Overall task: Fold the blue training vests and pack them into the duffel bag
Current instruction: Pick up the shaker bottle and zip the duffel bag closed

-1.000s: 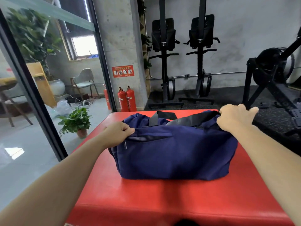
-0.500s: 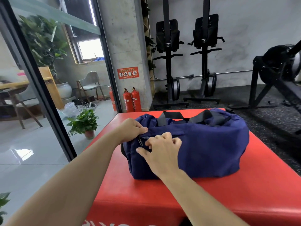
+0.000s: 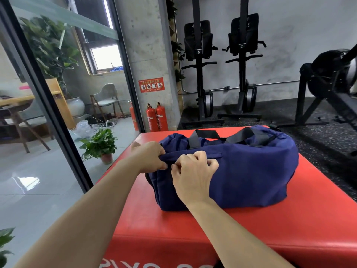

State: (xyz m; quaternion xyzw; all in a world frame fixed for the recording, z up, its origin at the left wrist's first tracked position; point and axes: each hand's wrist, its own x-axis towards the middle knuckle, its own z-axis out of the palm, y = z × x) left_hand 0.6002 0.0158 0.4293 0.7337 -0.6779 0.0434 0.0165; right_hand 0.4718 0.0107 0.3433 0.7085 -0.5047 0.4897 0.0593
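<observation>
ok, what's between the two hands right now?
Only a narrow strip of blue fabric of the duffel bag; the left hand and right hand both pinch it there. Head view.

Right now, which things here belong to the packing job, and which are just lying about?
Part of the job: navy duffel bag, gripped at one end by the left hand and right hand; red padded block under it. No vests show.
Just about: fire extinguishers, potted plant, grey chair, black exercise machines.
</observation>
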